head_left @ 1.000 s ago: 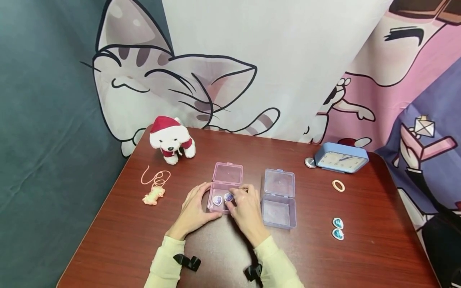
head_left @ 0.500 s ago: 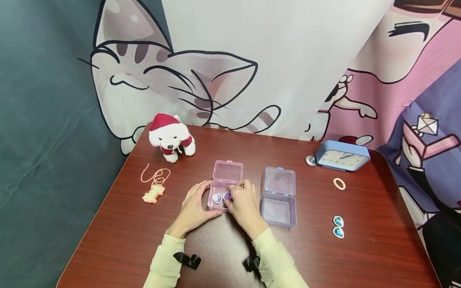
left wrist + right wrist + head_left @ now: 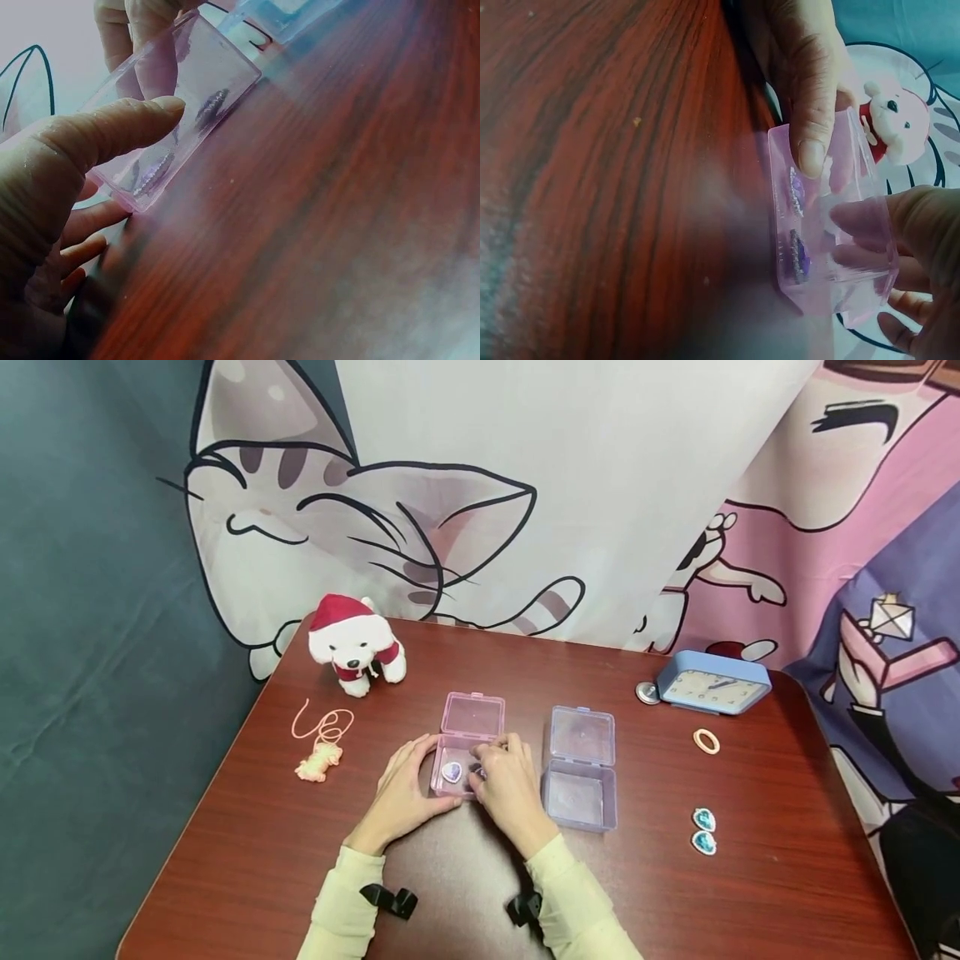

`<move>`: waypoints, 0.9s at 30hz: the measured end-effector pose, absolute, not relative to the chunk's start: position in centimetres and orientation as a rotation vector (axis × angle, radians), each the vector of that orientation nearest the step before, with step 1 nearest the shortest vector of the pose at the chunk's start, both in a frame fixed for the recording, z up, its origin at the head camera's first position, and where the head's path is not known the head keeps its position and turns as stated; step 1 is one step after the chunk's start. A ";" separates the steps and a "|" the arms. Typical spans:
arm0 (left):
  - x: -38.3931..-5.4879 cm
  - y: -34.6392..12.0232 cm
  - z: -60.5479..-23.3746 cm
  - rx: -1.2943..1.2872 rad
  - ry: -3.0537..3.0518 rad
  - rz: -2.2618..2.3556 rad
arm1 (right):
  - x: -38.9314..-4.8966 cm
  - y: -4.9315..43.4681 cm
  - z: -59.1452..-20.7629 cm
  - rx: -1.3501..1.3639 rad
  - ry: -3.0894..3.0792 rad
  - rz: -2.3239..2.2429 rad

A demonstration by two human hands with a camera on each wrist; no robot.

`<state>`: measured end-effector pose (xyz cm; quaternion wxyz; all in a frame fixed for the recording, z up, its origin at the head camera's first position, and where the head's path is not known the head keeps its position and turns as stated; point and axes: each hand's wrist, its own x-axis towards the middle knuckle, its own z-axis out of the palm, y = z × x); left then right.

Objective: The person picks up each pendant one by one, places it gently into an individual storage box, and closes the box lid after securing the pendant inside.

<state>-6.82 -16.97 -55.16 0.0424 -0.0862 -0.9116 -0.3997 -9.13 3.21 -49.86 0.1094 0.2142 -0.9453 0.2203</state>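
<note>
A small pink clear plastic box (image 3: 442, 791) stands on the table with its lid (image 3: 472, 716) tipped back. My left hand (image 3: 403, 789) grips its left side, thumb along the front wall. Inside lie two purple heart-shaped gems with pale beaded edges: the left gem (image 3: 452, 772) shows in full, while the right gem (image 3: 799, 256) is partly covered by my right hand in the head view. My right hand (image 3: 512, 787) reaches over the box's right side, thumb and fingers dipping in. In the right wrist view its fingertips (image 3: 847, 217) hover just above the right gem, apart from each other.
Right of the pink box stands an open purple clear box (image 3: 580, 797). Two blue heart gems (image 3: 703, 831), a cream ring (image 3: 707, 742), a blue clock (image 3: 714, 683) and a round metal disc (image 3: 647, 693) lie farther right. At left are a plush dog (image 3: 356, 647) and a corded ornament (image 3: 320, 762).
My right fingers have moved slightly deeper into the pink box, covering more of the right gem. The left hand keeps its grip. The head view has shifted slightly.
</note>
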 end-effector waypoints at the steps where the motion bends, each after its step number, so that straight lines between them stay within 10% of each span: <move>1: -6.8 -16.9 -55.1 -0.271 -2.787 -1.224 | -9.1 3.4 -49.8 0.624 -2.757 0.677; 27: -6.6 -16.9 -55.1 -0.258 -2.777 -1.265 | -2.0 21.1 -52.9 -0.061 -2.232 1.105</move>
